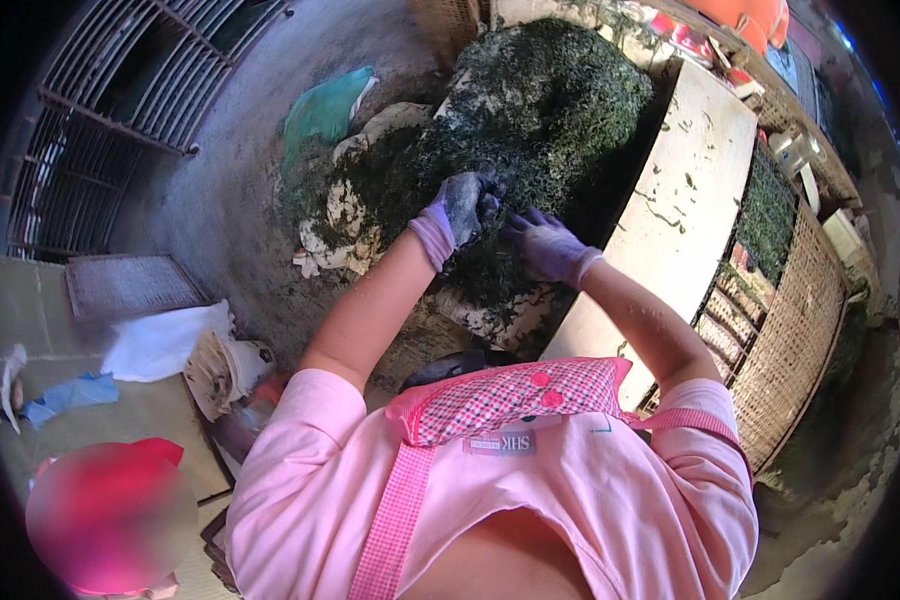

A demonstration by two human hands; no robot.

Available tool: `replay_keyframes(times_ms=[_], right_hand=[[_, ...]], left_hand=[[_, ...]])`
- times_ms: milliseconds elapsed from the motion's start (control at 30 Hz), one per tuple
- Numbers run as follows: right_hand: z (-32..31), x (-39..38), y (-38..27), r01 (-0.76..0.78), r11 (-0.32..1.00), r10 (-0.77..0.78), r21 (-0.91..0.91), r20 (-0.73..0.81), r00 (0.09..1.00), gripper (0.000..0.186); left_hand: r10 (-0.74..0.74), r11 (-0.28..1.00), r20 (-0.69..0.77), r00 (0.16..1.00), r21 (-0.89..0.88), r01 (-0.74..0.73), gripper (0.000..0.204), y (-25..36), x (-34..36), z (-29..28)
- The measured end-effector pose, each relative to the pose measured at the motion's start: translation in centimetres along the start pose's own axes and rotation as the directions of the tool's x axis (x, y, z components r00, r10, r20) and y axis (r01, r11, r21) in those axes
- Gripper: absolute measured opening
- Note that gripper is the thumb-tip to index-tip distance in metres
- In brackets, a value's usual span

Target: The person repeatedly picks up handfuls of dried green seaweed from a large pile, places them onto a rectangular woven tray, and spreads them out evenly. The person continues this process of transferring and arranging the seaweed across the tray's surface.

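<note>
A large heap of dark green, fine, tangled strands (560, 100), like seaweed, lies in front of me on pale cloth (345, 215). My left hand (460, 207), in a purple-grey glove with darkened fingers, is at the near side of the heap. Its fingers are curled in; what they hold, if anything, is hidden. Just to its right, my right hand (552, 248) wears a similar glove. Its fingers are stretched out and apart, resting on the strands, with the tips partly sunk among them.
A pale board (685, 170) dotted with green scraps slopes along the right, beside a woven bamboo rack (795, 330). Green netting (320, 110) lies beyond the heap's left. Metal-barred frames (150, 80) stand far left. A person in a red cap (110, 515) is at lower left.
</note>
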State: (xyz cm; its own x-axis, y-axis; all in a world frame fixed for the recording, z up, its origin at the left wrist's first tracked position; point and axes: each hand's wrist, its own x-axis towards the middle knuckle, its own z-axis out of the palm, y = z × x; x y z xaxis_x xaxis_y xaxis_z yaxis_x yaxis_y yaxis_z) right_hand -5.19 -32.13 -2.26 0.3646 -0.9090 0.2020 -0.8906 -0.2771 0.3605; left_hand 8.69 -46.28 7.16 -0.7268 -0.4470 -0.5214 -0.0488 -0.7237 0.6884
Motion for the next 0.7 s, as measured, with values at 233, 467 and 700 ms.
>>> replay_keyframes(times_ms=[233,467,700], right_hand=[[-4.1,3.9,-1.0,-0.422,0.775,0.33,0.47,0.268,0.905,0.066],[-10.7,12.7,5.2,-0.417,0.831,0.457,0.367,-0.026,0.889,0.075],[1.4,1.6,-5.9,-0.596,0.622,0.417,0.507,0.43,0.801,0.07]], left_hand=[[0.013,0.999,0.132,0.991,-0.051,-0.006,0.019,9.2,-3.1,3.2],[0.226,0.905,0.356,0.907,0.269,-0.331,0.029,20.9,-7.6,8.8],[0.413,0.823,0.568,0.712,0.103,-0.559,0.03,36.0,-16.1,13.2]])
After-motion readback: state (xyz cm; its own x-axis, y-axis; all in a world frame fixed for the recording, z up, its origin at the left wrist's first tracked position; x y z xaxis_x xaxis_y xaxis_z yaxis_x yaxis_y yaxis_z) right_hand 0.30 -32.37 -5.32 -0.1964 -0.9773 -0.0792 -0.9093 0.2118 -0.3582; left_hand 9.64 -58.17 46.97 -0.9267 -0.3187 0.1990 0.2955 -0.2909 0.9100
